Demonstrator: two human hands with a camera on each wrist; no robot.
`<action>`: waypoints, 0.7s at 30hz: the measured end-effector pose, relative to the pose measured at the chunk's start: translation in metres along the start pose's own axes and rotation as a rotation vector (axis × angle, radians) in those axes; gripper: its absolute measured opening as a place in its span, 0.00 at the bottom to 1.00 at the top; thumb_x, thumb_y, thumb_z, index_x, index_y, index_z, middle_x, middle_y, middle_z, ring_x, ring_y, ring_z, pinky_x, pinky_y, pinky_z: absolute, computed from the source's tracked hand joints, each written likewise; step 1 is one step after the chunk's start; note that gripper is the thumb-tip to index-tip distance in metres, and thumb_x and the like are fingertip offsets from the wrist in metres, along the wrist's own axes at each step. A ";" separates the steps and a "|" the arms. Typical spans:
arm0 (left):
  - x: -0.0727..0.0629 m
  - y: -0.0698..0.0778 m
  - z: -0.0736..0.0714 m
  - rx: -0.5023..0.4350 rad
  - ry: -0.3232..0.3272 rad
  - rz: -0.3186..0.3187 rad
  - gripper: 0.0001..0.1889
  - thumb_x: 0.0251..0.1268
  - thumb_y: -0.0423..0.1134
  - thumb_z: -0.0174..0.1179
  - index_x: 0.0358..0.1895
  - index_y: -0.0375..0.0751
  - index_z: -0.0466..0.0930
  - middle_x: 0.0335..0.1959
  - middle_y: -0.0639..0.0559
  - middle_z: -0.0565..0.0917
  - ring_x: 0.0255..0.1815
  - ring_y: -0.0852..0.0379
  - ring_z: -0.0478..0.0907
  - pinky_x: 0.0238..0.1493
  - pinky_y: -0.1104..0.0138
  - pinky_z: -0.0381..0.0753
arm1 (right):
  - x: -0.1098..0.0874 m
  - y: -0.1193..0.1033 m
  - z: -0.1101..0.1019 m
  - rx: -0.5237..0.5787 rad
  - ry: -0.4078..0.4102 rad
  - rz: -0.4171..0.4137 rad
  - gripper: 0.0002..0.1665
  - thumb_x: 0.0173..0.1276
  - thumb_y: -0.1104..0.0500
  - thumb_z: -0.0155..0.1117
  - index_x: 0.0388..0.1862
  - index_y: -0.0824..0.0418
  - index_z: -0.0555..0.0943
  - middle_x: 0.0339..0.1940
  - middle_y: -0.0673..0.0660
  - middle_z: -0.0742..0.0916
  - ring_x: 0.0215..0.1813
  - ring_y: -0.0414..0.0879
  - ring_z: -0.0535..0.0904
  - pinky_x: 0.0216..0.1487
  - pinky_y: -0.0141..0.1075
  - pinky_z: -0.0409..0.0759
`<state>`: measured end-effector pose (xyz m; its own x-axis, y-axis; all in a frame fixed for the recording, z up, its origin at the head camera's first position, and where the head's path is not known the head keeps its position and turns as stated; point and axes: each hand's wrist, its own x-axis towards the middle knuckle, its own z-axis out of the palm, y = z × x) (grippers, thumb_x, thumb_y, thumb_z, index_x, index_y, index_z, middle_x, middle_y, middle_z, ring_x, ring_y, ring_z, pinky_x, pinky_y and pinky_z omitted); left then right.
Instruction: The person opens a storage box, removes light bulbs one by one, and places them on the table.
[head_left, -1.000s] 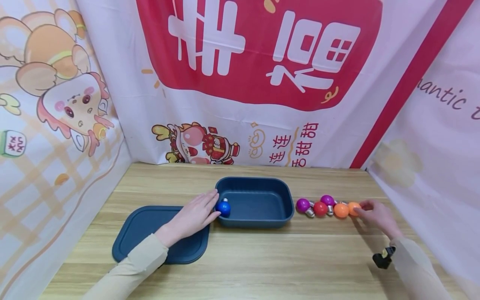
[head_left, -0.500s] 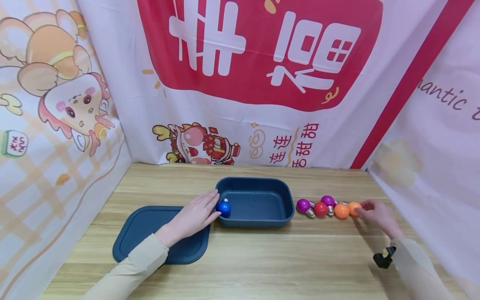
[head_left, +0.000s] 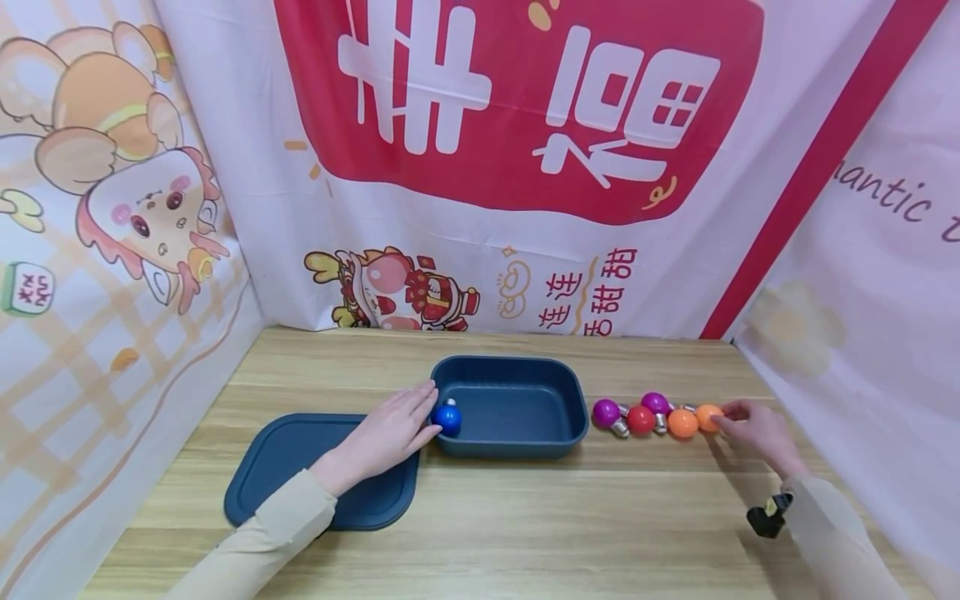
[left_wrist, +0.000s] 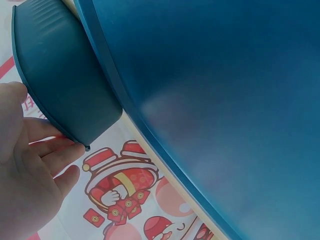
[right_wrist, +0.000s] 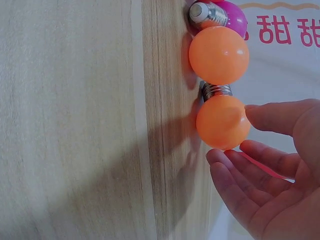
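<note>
A dark blue rectangular container point(head_left: 517, 448) stands uncovered on the table. My left hand point(head_left: 387, 429) rests on its left rim, the fingers fairly straight, as the left wrist view also shows. Inside the container, at that end, lies a blue light bulb point(head_left: 448, 419). My right hand point(head_left: 761, 433) pinches an orange light bulb point(right_wrist: 223, 122) at the right end of a row, thumb on one side and fingertips on the other. Its metal base meets a second orange bulb point(right_wrist: 219, 55). Further along lie a red bulb point(head_left: 641, 420) and two purple bulbs, one of them the leftmost bulb point(head_left: 606, 412).
The matching dark blue lid point(head_left: 300, 467) lies flat left of the container, partly under my left forearm. Printed cloth hangs behind point(head_left: 517, 192) and on both sides of the wooden table point(head_left: 540, 533). A small black device point(head_left: 767, 517) is at my right wrist.
</note>
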<state>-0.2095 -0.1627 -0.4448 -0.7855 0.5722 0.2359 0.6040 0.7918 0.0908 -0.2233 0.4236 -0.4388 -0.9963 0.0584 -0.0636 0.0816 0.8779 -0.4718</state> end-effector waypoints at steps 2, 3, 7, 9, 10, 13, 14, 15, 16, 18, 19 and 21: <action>0.000 0.000 0.000 -0.004 -0.001 -0.001 0.34 0.74 0.55 0.53 0.72 0.34 0.66 0.75 0.39 0.68 0.75 0.43 0.67 0.74 0.48 0.68 | 0.000 0.000 0.000 0.000 0.001 -0.002 0.32 0.73 0.45 0.59 0.55 0.75 0.77 0.50 0.75 0.84 0.48 0.63 0.82 0.39 0.40 0.80; 0.000 0.000 0.000 -0.004 0.000 -0.001 0.34 0.74 0.55 0.53 0.72 0.34 0.66 0.75 0.39 0.68 0.75 0.43 0.67 0.74 0.47 0.68 | 0.000 0.000 -0.001 0.001 0.003 -0.002 0.32 0.73 0.45 0.59 0.55 0.75 0.77 0.50 0.74 0.84 0.47 0.62 0.82 0.38 0.39 0.80; 0.000 0.000 0.000 -0.007 0.001 -0.002 0.34 0.74 0.55 0.53 0.72 0.34 0.66 0.75 0.39 0.68 0.75 0.43 0.67 0.74 0.47 0.68 | 0.000 -0.001 -0.002 0.000 0.005 -0.005 0.32 0.73 0.45 0.59 0.54 0.75 0.77 0.49 0.74 0.85 0.45 0.59 0.83 0.37 0.37 0.79; -0.001 0.000 0.000 -0.011 0.001 -0.004 0.34 0.74 0.55 0.53 0.72 0.34 0.66 0.75 0.39 0.68 0.75 0.43 0.67 0.74 0.47 0.68 | 0.001 -0.001 -0.002 -0.003 0.005 -0.006 0.32 0.73 0.45 0.59 0.54 0.75 0.77 0.48 0.74 0.85 0.45 0.59 0.83 0.37 0.37 0.79; -0.001 0.000 0.000 -0.010 0.001 -0.004 0.34 0.74 0.55 0.53 0.72 0.34 0.67 0.75 0.39 0.68 0.75 0.43 0.67 0.74 0.47 0.68 | 0.001 -0.001 -0.003 -0.007 0.006 -0.008 0.32 0.73 0.45 0.59 0.55 0.75 0.77 0.49 0.74 0.85 0.45 0.59 0.83 0.37 0.37 0.80; -0.001 0.001 0.000 -0.005 -0.004 -0.004 0.33 0.74 0.55 0.52 0.72 0.34 0.66 0.75 0.39 0.68 0.76 0.44 0.67 0.74 0.47 0.68 | 0.002 0.000 -0.002 -0.013 0.014 -0.013 0.32 0.73 0.45 0.59 0.54 0.75 0.78 0.48 0.74 0.85 0.45 0.59 0.83 0.37 0.37 0.80; -0.001 0.000 0.000 -0.004 -0.004 -0.003 0.33 0.74 0.55 0.52 0.72 0.34 0.66 0.75 0.39 0.68 0.76 0.44 0.67 0.74 0.47 0.68 | 0.002 0.000 -0.002 -0.014 0.018 -0.016 0.31 0.73 0.45 0.59 0.54 0.75 0.78 0.48 0.74 0.85 0.45 0.59 0.83 0.36 0.37 0.79; -0.001 0.000 0.000 -0.001 -0.004 -0.002 0.33 0.74 0.55 0.52 0.72 0.34 0.66 0.75 0.39 0.68 0.76 0.44 0.66 0.74 0.47 0.68 | 0.002 0.001 -0.002 -0.015 0.020 -0.018 0.31 0.73 0.46 0.60 0.54 0.75 0.78 0.47 0.73 0.85 0.44 0.58 0.83 0.36 0.36 0.79; -0.001 0.000 0.000 0.002 -0.005 -0.002 0.33 0.74 0.55 0.52 0.72 0.34 0.66 0.75 0.40 0.67 0.76 0.44 0.66 0.74 0.48 0.68 | 0.003 0.001 -0.002 -0.016 0.022 -0.019 0.31 0.73 0.46 0.60 0.54 0.75 0.78 0.47 0.73 0.86 0.43 0.57 0.83 0.36 0.36 0.79; -0.001 0.000 0.000 0.002 -0.004 -0.001 0.33 0.74 0.55 0.52 0.72 0.34 0.66 0.75 0.40 0.67 0.76 0.44 0.66 0.74 0.47 0.68 | 0.003 0.002 -0.002 -0.017 0.021 -0.019 0.31 0.72 0.46 0.60 0.54 0.75 0.78 0.47 0.73 0.86 0.43 0.56 0.83 0.36 0.35 0.78; -0.001 0.000 0.000 0.003 -0.003 -0.001 0.33 0.74 0.55 0.52 0.72 0.34 0.66 0.75 0.40 0.67 0.76 0.44 0.66 0.74 0.47 0.68 | 0.004 0.002 -0.002 -0.017 0.018 -0.017 0.31 0.72 0.46 0.60 0.54 0.75 0.78 0.47 0.73 0.85 0.43 0.56 0.83 0.35 0.35 0.79; 0.000 0.000 0.000 0.003 -0.004 -0.001 0.33 0.74 0.55 0.52 0.72 0.34 0.66 0.75 0.40 0.67 0.76 0.44 0.66 0.74 0.47 0.68 | 0.004 0.002 -0.003 -0.018 0.013 -0.013 0.32 0.72 0.45 0.60 0.54 0.75 0.77 0.48 0.73 0.85 0.43 0.55 0.82 0.35 0.35 0.79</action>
<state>-0.2093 -0.1629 -0.4452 -0.7869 0.5719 0.2317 0.6025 0.7932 0.0881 -0.2270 0.4271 -0.4377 -0.9976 0.0526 -0.0460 0.0678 0.8868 -0.4571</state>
